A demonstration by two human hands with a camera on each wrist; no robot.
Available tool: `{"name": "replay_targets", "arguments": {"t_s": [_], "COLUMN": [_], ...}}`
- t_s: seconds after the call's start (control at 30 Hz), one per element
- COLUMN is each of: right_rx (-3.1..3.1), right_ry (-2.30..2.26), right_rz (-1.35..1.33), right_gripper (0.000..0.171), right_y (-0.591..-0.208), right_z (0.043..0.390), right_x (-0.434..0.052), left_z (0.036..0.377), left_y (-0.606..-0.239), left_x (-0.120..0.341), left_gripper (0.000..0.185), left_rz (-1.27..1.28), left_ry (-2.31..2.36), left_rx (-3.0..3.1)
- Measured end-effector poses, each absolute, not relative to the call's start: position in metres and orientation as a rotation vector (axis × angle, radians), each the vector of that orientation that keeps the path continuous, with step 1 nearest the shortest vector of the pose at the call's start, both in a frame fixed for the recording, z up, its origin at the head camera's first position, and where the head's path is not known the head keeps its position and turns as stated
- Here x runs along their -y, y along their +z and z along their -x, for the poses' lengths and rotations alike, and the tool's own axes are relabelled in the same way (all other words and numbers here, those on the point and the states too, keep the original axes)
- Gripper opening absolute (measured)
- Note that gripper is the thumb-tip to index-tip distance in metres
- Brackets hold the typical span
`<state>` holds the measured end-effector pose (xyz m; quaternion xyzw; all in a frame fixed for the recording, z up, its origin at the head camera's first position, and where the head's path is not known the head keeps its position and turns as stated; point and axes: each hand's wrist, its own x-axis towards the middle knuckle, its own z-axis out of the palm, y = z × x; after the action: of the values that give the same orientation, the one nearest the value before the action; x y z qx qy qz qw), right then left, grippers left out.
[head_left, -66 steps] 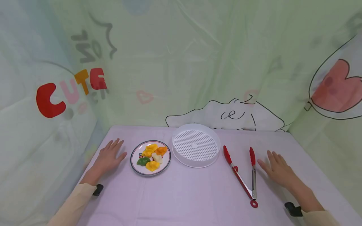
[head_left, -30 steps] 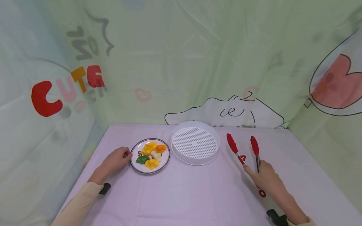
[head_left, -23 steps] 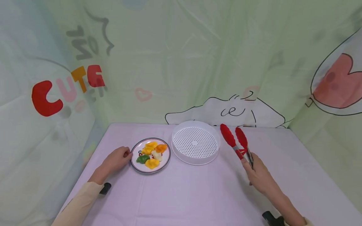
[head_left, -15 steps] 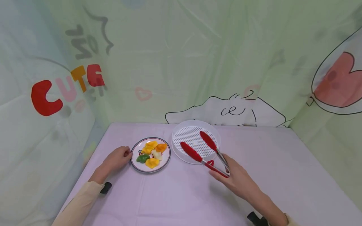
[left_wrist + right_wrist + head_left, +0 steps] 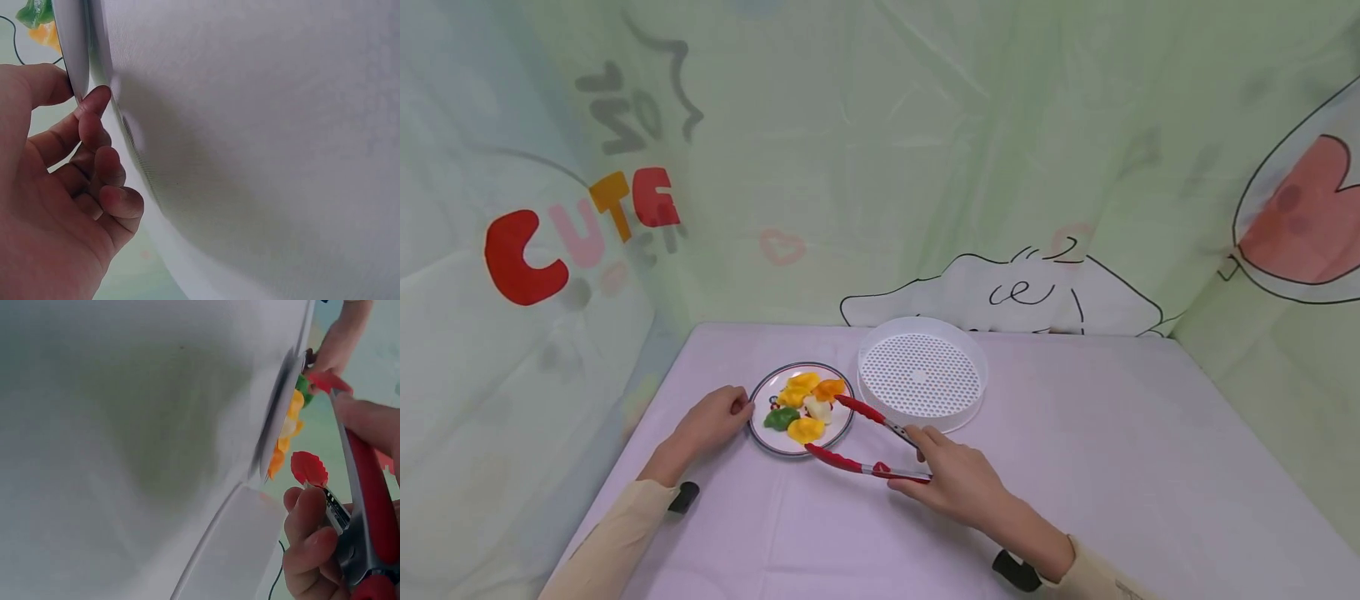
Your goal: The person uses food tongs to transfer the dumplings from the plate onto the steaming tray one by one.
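In the head view, my left hand (image 5: pixel 707 423) is at the left edge of a white plate (image 5: pixel 769 443) with a dark rim. The left wrist view shows its thumb and index finger pinching the plate's rim (image 5: pixel 74 56). Several dumpling-shaped pieces lie on the plate: yellow (image 5: pixel 806 430), green (image 5: pixel 782 418), orange (image 5: pixel 829 390) and white (image 5: pixel 818 408). Red-tipped tongs (image 5: pixel 859 407) are gripped in my right hand (image 5: pixel 962 483), arms spread apart. One tip overlaps the plate's right edge beside the orange piece; the other is at its front edge, near the front yellow piece.
A round white perforated tray (image 5: pixel 919 377) with a raised wall stands just right of the plate, behind the tongs. A pale lilac cloth (image 5: pixel 1112 450) covers the table. Printed curtains (image 5: pixel 880 167) enclose the back and sides.
My right hand took hold of the tongs on the right, lifted them and carried them left past the tray to the plate. My left hand moved in from the table and took the plate's edge.
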<state>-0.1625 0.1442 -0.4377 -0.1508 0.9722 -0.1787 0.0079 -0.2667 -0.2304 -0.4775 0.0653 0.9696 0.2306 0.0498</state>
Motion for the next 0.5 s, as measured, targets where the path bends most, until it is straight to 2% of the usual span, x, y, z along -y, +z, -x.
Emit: {"name": "replay_targets", "arguments": {"t_s": [0.27, 0.5], "right_rx": [-3.056, -3.042], "right_ry": [-0.582, -0.604], "right_rz": [0.583, 0.587], "right_gripper": [0.048, 0.041], "right_y": [-0.439, -0.438], "right_z": [0.17, 0.173], "right_x": [-0.132, -0.127], "left_z": [0.267, 0.268], "left_y": [-0.479, -0.479], "left_x": [0.232, 0.232], "left_gripper": [0.018, 0.018], "left_rz": [-0.195, -0.198], "left_ry": [0.714, 0.705], "left_rx": [-2.954, -2.949]}}
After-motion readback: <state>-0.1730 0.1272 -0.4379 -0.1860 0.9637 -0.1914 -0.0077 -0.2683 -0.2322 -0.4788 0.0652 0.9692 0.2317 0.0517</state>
